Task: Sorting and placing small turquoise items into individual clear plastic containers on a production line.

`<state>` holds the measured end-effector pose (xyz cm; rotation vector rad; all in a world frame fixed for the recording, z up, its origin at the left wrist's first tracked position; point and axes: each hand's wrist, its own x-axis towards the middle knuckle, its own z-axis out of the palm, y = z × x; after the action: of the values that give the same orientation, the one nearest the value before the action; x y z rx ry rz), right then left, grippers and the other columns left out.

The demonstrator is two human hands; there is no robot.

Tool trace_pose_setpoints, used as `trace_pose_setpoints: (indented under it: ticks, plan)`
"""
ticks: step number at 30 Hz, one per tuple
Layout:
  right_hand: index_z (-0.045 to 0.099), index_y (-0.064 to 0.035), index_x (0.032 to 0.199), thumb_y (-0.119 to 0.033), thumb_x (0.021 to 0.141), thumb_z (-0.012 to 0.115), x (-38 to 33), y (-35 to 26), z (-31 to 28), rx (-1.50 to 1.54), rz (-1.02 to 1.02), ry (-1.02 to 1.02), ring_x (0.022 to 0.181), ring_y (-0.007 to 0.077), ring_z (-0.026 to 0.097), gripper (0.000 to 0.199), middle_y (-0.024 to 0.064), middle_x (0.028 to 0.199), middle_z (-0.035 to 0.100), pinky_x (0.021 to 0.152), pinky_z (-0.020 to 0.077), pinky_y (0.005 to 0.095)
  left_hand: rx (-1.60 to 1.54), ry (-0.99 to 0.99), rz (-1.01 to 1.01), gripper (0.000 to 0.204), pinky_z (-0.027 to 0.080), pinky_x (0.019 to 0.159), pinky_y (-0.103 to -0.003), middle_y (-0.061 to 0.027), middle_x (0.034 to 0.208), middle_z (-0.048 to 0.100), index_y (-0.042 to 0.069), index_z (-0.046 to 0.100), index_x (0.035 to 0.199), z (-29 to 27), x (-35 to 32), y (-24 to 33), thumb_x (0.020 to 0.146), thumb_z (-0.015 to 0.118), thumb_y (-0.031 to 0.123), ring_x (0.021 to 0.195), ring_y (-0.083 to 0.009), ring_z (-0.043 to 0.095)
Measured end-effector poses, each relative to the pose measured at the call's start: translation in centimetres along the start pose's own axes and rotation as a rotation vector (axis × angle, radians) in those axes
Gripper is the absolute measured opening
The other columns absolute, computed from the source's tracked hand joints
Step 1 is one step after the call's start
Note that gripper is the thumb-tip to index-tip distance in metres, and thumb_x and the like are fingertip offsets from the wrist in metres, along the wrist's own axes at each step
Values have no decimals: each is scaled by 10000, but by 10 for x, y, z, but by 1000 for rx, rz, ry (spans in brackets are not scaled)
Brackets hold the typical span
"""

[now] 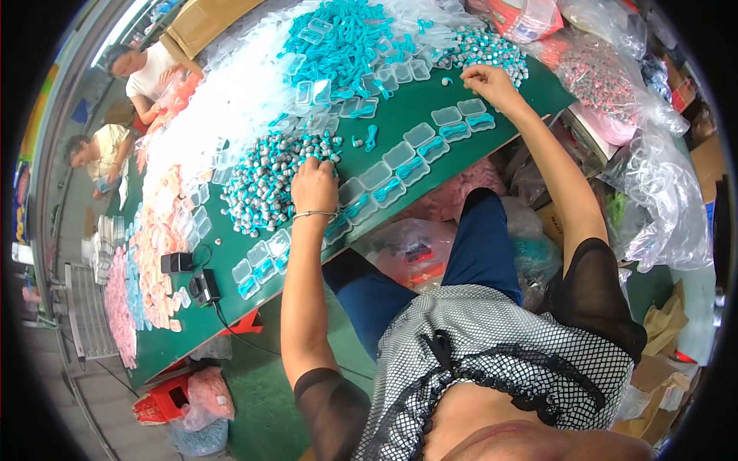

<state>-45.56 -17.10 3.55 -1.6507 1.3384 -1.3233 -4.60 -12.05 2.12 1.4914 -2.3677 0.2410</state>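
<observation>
A plug [447, 81] lies at nine o'clock from our nearer right hand [493, 86] (fingertips together); our left hand's [315, 188] grip we cannot tell.

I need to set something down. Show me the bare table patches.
The green table is bare between right forearm and bags, and along a mostly bare strip between the teal cords and the row of open boxes. Crowded: the far middle, under cords and loose boxes, and the small-parts heap at the left hand.

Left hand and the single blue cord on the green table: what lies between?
Head view: the edge of the pile of parts, then one small loose part.
</observation>
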Motion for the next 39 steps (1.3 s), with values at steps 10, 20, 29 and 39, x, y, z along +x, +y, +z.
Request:
trace_pose_setpoints:
  ticks: [10,20,29,39]
  plan:
    - [650,-104,1013,-252,824,641,37,5,44,-1031,54,-23,906,334,645,240,150,951,669,726,514,468,-160,-22,-78,183,497,703,-401,-79,895,599,102,698,840,-15,-3,-2,673,749,157,855,-287,608]
    - [599,-49,967,-73,788,611,37,33,34,-887,-125,-6,815,323,647,181,150,910,653,690,511,443,-514,5,-173,176,511,627,-348,-97,785,677,61,683,847,-23,3,13,711,760,140,673,-245,647]
    - [610,0,977,17,778,618,-38,-4,-4,-224,-123,-49,707,52,528,199,11,839,598,643,451,219,-848,47,-67,169,509,598,-319,-100,833,683,36,679,856,-11,46,106,709,733,103,620,-198,636]
    - [608,-83,900,-44,715,689,-77,1,-26,-636,-414,-37,845,235,593,205,40,867,626,774,424,369,-554,184,169,110,497,650,-398,-76,828,644,127,691,772,54,109,214,679,748,144,744,-285,632]
